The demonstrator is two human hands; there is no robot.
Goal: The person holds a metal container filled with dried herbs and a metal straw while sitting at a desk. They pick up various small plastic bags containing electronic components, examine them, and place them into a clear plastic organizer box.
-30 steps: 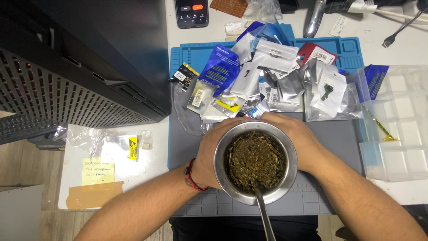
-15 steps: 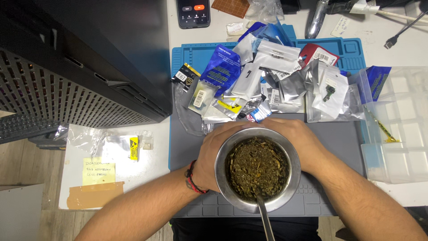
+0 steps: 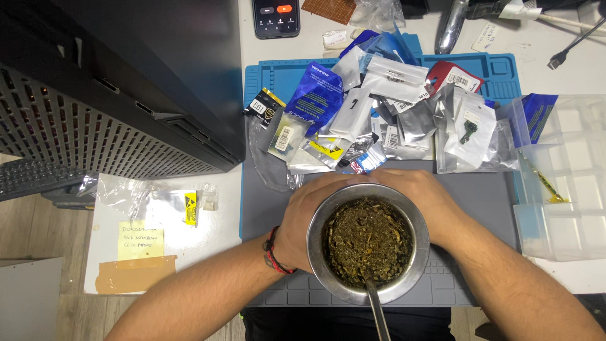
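Note:
A round metal cup (image 3: 319, 260) full of dark green chopped herb sits low in the middle of the view, above the grey mat (image 3: 480, 196). A metal straw (image 3: 377, 312) sticks out of the herb toward me. My left hand (image 3: 303, 221) wraps the cup's left side, a red and black cord bracelet on its wrist. My right hand (image 3: 423, 202) wraps the cup's right and far side. The fingertips of both hands meet behind the cup.
A heap of small foil and plastic part bags (image 3: 379, 120) covers the blue mat (image 3: 265, 72) beyond the cup. A large black perforated case (image 3: 113, 88) stands at left. A clear compartment box (image 3: 568, 189) lies at right, a phone (image 3: 276, 16) at the top edge, a yellow note (image 3: 140, 240) at lower left.
The cup and both hands have shifted slightly downward, toward me. Both hands keep the same hold on the cup.

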